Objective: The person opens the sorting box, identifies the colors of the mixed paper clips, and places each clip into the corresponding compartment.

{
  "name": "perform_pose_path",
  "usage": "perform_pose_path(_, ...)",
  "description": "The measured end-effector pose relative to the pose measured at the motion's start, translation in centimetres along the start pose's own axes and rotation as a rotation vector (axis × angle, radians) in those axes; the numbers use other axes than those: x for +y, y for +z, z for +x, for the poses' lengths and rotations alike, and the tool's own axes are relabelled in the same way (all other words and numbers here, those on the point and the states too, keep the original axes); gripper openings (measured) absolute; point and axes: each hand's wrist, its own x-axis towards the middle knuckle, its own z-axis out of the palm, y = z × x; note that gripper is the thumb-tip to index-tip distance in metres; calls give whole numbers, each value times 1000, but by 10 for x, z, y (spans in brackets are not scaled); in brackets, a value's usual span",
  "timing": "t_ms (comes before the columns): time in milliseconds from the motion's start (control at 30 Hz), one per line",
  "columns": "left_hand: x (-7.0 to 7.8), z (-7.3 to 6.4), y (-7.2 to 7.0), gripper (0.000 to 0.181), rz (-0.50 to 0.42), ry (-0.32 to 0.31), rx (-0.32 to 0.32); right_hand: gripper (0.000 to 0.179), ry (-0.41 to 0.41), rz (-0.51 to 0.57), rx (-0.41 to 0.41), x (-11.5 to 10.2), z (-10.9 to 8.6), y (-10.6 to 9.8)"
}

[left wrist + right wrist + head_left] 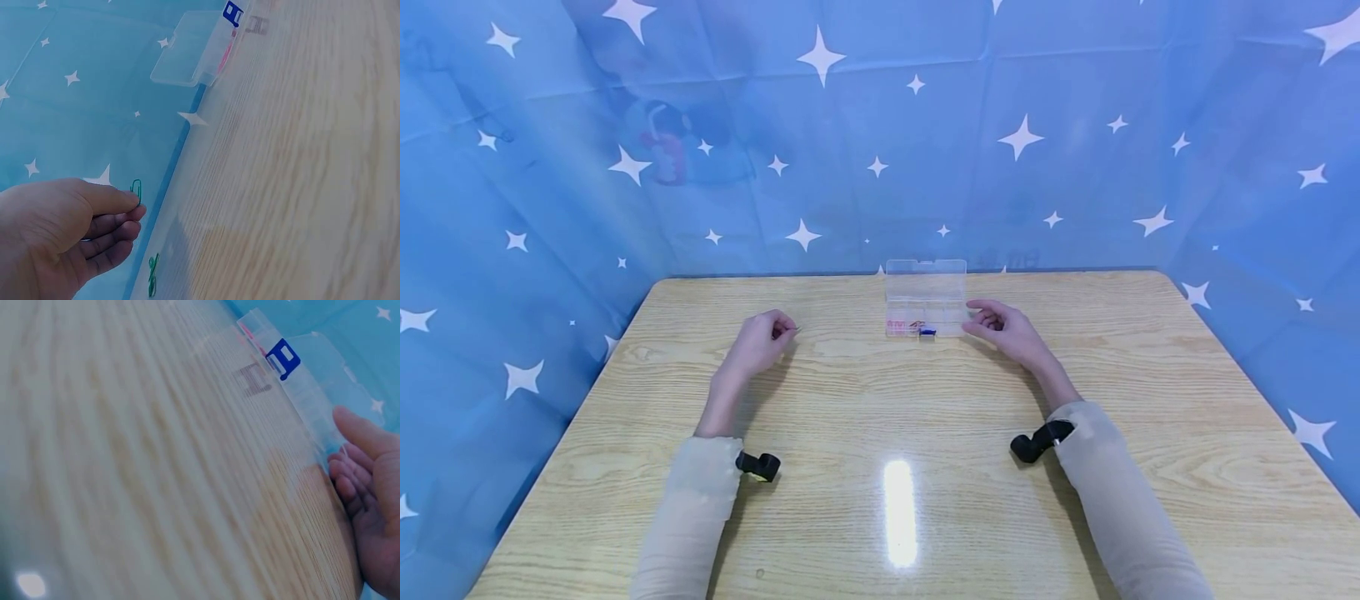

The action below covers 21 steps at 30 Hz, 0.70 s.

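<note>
My left hand point(760, 343) pinches a green paper clip point(136, 191) between thumb and fingertips, above the table's far left part. Below that hand in the left wrist view, more green paper clips point(153, 275) lie on the table. A clear plastic box point(951, 328) with its lid point(927, 278) raised stands near the back edge. Small red and pink pieces point(897, 326) show in its left front part, and a blue latch point(283, 359) sits on its front. My right hand point(1006, 331) is at the box's right end, thumb and fingers loosely bent with the fingertips right at its side.
The wood-grain table point(880, 400) ends at a back edge close behind the box. A blue curtain point(880, 108) with white stars hangs behind and at both sides. Each sleeved wrist carries a black camera point(760, 467). A bright light reflection lies on the tabletop.
</note>
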Motion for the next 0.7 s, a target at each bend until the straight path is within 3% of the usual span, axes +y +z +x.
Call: perform_pose_path(700, 42, 46, 42, 15, -92, 87, 16, 53, -6, -10, 9, -2, -1, 1)
